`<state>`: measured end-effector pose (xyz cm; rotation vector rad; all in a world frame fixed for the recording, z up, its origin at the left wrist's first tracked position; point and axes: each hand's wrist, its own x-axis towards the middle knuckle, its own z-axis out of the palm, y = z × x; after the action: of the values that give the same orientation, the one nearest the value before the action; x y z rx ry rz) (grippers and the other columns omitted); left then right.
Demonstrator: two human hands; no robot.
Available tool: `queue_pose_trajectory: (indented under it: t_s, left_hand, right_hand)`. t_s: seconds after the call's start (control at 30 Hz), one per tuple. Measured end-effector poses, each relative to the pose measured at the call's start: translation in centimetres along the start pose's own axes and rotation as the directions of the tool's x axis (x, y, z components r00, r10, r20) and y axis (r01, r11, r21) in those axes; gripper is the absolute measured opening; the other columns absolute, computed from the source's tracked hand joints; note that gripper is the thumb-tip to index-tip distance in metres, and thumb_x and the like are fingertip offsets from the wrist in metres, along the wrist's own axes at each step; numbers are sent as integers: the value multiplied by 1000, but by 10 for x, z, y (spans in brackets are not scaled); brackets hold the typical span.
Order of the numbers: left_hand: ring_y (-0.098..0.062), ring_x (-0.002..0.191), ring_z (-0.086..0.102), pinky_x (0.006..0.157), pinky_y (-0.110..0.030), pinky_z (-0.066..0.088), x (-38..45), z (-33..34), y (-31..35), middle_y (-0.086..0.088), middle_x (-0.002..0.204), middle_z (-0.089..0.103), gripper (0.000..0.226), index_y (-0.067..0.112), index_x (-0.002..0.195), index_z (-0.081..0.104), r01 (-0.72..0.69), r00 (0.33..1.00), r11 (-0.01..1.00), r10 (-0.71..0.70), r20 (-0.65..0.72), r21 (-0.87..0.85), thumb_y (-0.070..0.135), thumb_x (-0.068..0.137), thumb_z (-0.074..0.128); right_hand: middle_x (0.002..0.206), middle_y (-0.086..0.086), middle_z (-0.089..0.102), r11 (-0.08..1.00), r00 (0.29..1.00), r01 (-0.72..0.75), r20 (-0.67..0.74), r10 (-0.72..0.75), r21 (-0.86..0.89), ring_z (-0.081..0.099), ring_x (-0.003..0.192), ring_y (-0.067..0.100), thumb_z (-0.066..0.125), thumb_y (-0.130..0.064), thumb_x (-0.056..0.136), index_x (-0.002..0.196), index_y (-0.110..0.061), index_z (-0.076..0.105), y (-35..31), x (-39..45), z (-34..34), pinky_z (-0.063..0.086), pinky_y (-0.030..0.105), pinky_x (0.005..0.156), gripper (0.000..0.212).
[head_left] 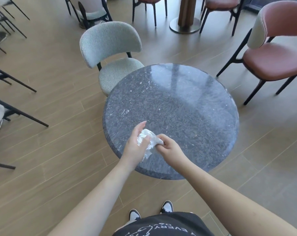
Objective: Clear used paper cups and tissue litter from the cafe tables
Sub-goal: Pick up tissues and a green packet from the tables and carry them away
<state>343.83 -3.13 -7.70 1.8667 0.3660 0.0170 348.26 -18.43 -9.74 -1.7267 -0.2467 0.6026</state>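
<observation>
You are standing at a small round table, looking down at your own two bare arms reaching out over its near edge. On the far left, thin black chair legs are slanting across a floor of pale wooden planks. Further in, a chair with pale grey-green fabric is sitting tucked against the table's far left rim.

Your left hand is hovering over the near left part of the table, palm turned inward. Its thumb is curling round a crumpled white tissue while its fingers are stretching almost straight behind it, so it is holding the tissue from the left.

Just to the right, your right hand is curling into a loose fist, its fingertips pinching the other end of the same tissue. The tissue is bunched between both hands, and a thin tail of it is dangling just above the tabletop.

The table is dark grey speckled stone, glossy, reflecting light along its far side.

To the right, a chair with a rust-pink seat and back is standing a little apart from the table. At the bottom, your dark shirt and two black-and-white shoes are showing.
</observation>
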Motion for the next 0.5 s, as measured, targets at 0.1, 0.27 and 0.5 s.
queue_pose_trajectory:
  t_s: [0.1, 0.27, 0.5]
  left_hand:
    - [-4, 140, 48, 116, -39, 42, -4, -3, -1, 13, 151, 50, 76, 59, 138, 48, 36, 998, 992, -30, 49, -121, 71, 69, 77]
    - [-19, 120, 66, 106, -51, 52, -4, -16, -8, 9, 125, 69, 74, 53, 125, 61, 67, 996, 995, -63, 60, -69, 48, 59, 94]
    - [-3, 83, 66, 77, -23, 51, -20, -48, -15, 19, 96, 73, 49, 40, 106, 70, 67, 988, 996, -74, -134, -57, 12, 65, 73]
  right_hand:
    - [95, -1, 65, 964, 994, -70, 104, 44, 256, 60, 87, 12, 53, -14, 100, 106, -16, 66, -17, -5, 11, 47, 28, 82, 14]
    - [116, 3, 72, 766, 945, -237, 324, 39, 598, 67, 103, 14, 39, -29, 96, 131, -9, 59, -27, -4, 22, 48, 27, 85, 45]
    - [125, 0, 72, 873, 936, -241, 340, 94, 424, 68, 113, 13, 28, -56, 103, 122, -31, 69, -28, 10, 52, 52, 25, 90, 51]
